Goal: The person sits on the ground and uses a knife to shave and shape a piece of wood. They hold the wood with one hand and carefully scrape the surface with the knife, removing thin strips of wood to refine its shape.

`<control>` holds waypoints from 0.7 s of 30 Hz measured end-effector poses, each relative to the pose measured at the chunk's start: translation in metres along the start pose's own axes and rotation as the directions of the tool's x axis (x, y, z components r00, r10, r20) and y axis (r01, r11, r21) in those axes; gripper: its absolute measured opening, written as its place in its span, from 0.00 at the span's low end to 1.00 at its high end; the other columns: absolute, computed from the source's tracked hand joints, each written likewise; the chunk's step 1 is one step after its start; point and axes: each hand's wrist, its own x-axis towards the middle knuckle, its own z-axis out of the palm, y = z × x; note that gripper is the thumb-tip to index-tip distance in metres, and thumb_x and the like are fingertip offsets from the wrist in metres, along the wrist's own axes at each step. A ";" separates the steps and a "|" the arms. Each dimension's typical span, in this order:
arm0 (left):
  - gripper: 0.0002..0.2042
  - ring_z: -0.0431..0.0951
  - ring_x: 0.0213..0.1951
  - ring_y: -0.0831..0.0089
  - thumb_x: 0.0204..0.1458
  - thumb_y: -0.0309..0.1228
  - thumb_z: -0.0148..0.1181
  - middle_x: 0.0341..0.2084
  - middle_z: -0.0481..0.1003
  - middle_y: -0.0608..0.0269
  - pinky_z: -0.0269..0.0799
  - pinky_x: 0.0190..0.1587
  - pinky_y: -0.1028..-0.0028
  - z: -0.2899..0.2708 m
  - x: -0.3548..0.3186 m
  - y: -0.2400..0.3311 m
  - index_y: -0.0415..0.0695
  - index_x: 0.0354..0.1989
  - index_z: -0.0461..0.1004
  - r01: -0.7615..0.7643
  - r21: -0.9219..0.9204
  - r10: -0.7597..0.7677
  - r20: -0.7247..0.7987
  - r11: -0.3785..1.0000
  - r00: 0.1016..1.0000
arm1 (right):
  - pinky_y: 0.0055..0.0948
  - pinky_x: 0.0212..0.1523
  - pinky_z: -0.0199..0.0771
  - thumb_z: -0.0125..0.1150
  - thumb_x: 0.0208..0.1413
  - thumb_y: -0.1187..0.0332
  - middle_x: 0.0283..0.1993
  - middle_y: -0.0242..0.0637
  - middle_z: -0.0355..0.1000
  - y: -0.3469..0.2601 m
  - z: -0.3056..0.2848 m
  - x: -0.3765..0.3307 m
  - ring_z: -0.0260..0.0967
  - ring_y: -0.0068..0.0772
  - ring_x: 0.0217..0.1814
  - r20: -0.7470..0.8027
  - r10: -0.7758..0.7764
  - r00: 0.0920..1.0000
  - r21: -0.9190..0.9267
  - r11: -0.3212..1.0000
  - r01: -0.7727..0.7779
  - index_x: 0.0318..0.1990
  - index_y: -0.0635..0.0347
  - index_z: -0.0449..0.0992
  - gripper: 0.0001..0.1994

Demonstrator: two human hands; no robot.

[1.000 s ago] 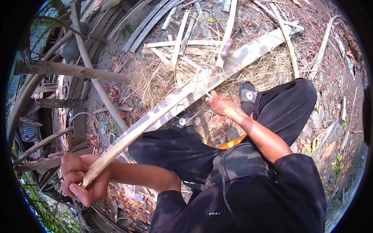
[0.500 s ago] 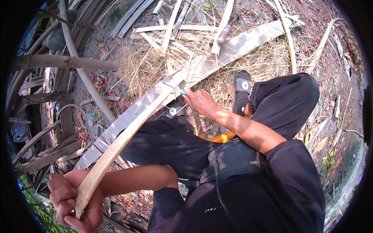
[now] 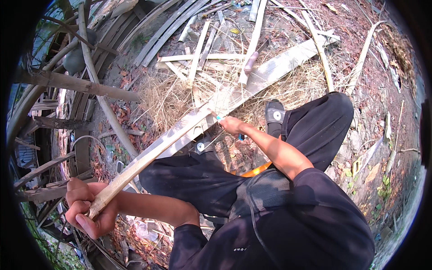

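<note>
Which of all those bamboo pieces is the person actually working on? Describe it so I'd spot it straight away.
Start at the person's black-trousered knees in the middle. A long pale bamboo strip runs slantwise over them, its near end gripped in the left hand, while the right hand meets it further up. Unlike the other slats lying loose on the straw, it is lifted and held.

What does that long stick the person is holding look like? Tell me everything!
The long bamboo strip is pale tan, flat and thin, like split bamboo. It slants from the left hand, which grips its near end, up across the person's knees to the right hand, which holds a small blue-handled tool against it. Its far end lies over dry straw.
</note>
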 end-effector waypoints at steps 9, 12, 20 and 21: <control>0.10 0.44 0.13 0.77 0.42 0.37 0.40 0.07 0.48 0.65 0.40 0.21 0.70 -0.025 -0.011 0.019 0.46 0.16 0.53 0.036 -0.001 -0.036 0.120 0.999 0.992 | 0.47 0.26 0.71 0.42 0.61 0.58 0.25 0.56 0.70 -0.032 0.017 -0.057 0.70 0.57 0.26 -0.397 -0.427 0.813 -0.318 0.894 0.314 0.44 0.63 0.63 0.16; 0.11 0.43 0.13 0.77 0.42 0.37 0.40 0.07 0.48 0.65 0.39 0.20 0.70 -0.020 -0.011 0.021 0.46 0.16 0.52 0.027 0.009 -0.028 0.072 1.000 0.997 | 0.47 0.25 0.72 0.45 0.60 0.59 0.22 0.54 0.70 -0.013 0.035 -0.043 0.71 0.58 0.25 -0.443 -0.487 0.753 -0.502 0.830 0.241 0.44 0.62 0.63 0.14; 0.10 0.44 0.12 0.78 0.43 0.37 0.39 0.07 0.49 0.64 0.40 0.19 0.70 0.020 -0.029 0.017 0.45 0.17 0.53 -0.002 -0.041 0.006 0.111 0.999 0.994 | 0.41 0.27 0.73 0.43 0.60 0.62 0.22 0.48 0.69 0.062 0.021 0.032 0.72 0.47 0.27 -0.442 -0.774 0.454 -0.817 0.557 0.153 0.41 0.66 0.65 0.14; 0.11 0.45 0.12 0.78 0.44 0.37 0.39 0.07 0.49 0.64 0.41 0.19 0.70 0.018 -0.015 0.029 0.45 0.17 0.53 -0.046 0.007 0.044 0.136 0.999 0.990 | 0.39 0.26 0.73 0.43 0.61 0.61 0.23 0.46 0.69 0.045 0.037 0.039 0.71 0.44 0.25 -0.398 -0.810 0.431 -0.844 0.508 0.175 0.41 0.65 0.65 0.14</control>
